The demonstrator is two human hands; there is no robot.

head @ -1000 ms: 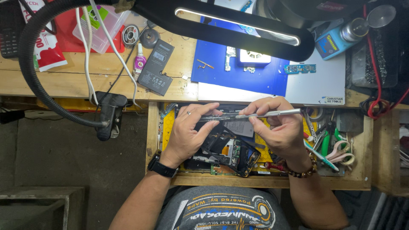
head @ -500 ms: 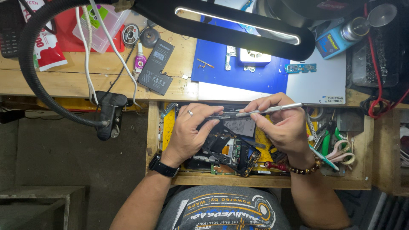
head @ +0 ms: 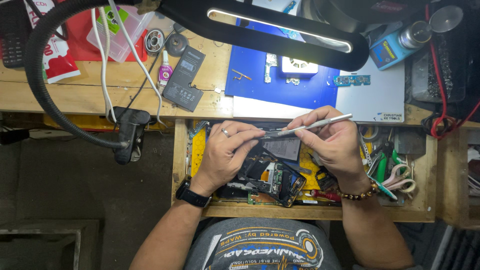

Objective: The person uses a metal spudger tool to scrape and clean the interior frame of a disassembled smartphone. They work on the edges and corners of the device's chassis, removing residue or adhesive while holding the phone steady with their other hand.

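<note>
We hold the metal tweezers (head: 312,124) in our right hand (head: 332,147), with the thumb and forefinger pressed together on the shaft near its middle. The back end of the tool sticks up and out past the right-hand fingers, toward the bench edge. The tip runs the other way, to the left, and meets the fingertips of our left hand (head: 227,155).

Our left-hand fingers (head: 245,136) are curled and closed together over a small dark part (head: 270,133) at the tweezers' tip. We cannot tell how firmly the part is pinched, because the fingers cover most of it. A ring sits on one left finger, and a black watch (head: 192,194) sits on that wrist.

Directly below both sets of fingers lies the opened phone (head: 272,177), with its dark frame and green circuit board exposed. It rests in the wooden drawer (head: 320,212), on a yellow mat (head: 199,150). The left palm hovers over the phone's left end; the right palm lies just beside its right end.

To the right of the right hand, several green-handled pliers and cutters (head: 385,167) lie in the drawer. Beyond the fingertips, on the bench top, lies a blue work mat (head: 280,85) carrying small parts. A flat black battery (head: 184,79) lies up and to the left of the left hand.
</note>
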